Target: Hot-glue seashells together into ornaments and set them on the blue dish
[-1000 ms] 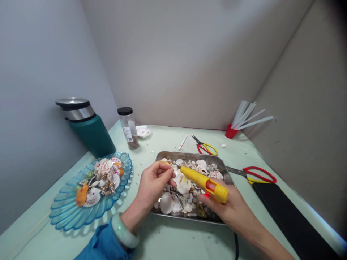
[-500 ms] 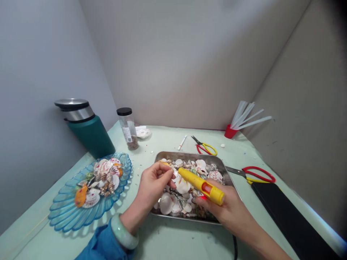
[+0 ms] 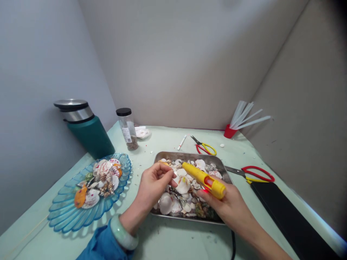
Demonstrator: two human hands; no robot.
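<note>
My right hand (image 3: 226,204) grips a yellow glue gun (image 3: 203,179) with a red window, its nozzle pointing left toward my left hand (image 3: 154,184). That hand is pinched on a small orange-tipped shell (image 3: 164,163), held over a steel tray (image 3: 189,156) full of mixed seashells (image 3: 184,185). The gun's black cord (image 3: 232,245) drops off the near table edge. A green bangle sits on my left wrist above a blue sleeve.
A blue glass dish (image 3: 67,216) of shells lies at the left. Behind it stand a green thermos (image 3: 90,131) and a black-capped jar (image 3: 127,128). Two scissors (image 3: 204,146) (image 3: 256,174), a red cup of glue sticks (image 3: 230,130) and a black slab (image 3: 287,216) lie right.
The glue gun's nozzle has lifted slightly and drawn a little away from my left fingers. My left hand has hardly moved.
</note>
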